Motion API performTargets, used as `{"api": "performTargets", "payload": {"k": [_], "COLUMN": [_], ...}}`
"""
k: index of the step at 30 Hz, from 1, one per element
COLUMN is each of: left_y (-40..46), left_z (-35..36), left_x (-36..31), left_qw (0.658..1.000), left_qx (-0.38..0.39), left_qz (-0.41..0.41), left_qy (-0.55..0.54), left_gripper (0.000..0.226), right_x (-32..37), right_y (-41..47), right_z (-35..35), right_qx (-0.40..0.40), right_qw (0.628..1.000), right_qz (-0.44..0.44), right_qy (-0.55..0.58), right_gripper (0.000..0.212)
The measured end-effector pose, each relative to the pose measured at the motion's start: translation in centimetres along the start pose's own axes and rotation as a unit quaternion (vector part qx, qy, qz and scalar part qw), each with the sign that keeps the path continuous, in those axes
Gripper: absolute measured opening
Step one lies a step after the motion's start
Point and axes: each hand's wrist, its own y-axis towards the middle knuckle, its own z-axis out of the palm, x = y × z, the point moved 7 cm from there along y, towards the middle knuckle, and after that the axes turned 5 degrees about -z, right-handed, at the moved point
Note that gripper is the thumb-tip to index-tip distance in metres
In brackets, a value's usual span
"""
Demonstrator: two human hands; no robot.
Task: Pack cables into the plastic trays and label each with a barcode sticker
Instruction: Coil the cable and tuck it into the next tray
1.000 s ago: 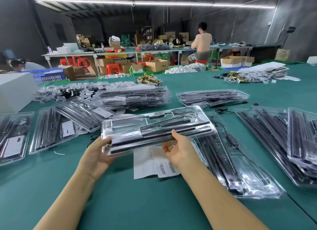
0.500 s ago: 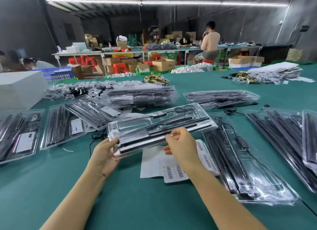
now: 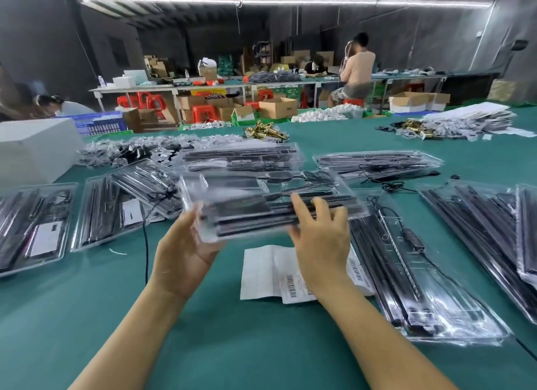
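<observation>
While gripped at its near-left corner by the left hand (image 3: 186, 246), packed tray (image 3: 261, 205) now blurred mid-frame, swinging above the barcode stickers (image 3: 293, 276). Right hand (image 3: 321, 232) just loosened, fingers spread over the near edge — probably headed for a sticker.

No legible text; barcode stickers (image 3: 291, 286) unreadable

two bare forearms, no sleeves; left grip (image 3: 186, 244), right grip (image 3: 319, 238)

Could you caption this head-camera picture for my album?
Two hands lift a clear plastic tray of black cables above barcode stickers.
</observation>
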Motion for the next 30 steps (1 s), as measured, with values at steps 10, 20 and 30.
{"api": "performTargets", "payload": {"k": [10, 20, 30], "left_y": [0.4, 0.8, 0.7], "left_z": [0.1, -4.1, -5.8], "left_x": [3.6, 1.6, 1.1], "left_qw": [0.976, 0.972, 0.963], "left_qx": [-0.046, -0.210, -0.265], "left_qz": [-0.073, 0.008, -0.008], "left_qy": [0.200, 0.108, 0.059], "left_gripper": [0.047, 0.060, 0.004], "right_x": [-3.8, -1.7, 4.5], "right_y": [1.9, -1.4, -5.4], "right_z": [-2.6, 4.1, 6.8], "right_qx": [-0.124, 0.036, 0.193], "right_qw": [0.860, 0.483, 0.345], "right_qz": [0.251, 0.485, 0.507], "right_qy": [0.426, 0.728, 0.766], "right_gripper": [0.051, 0.033, 0.028]}}
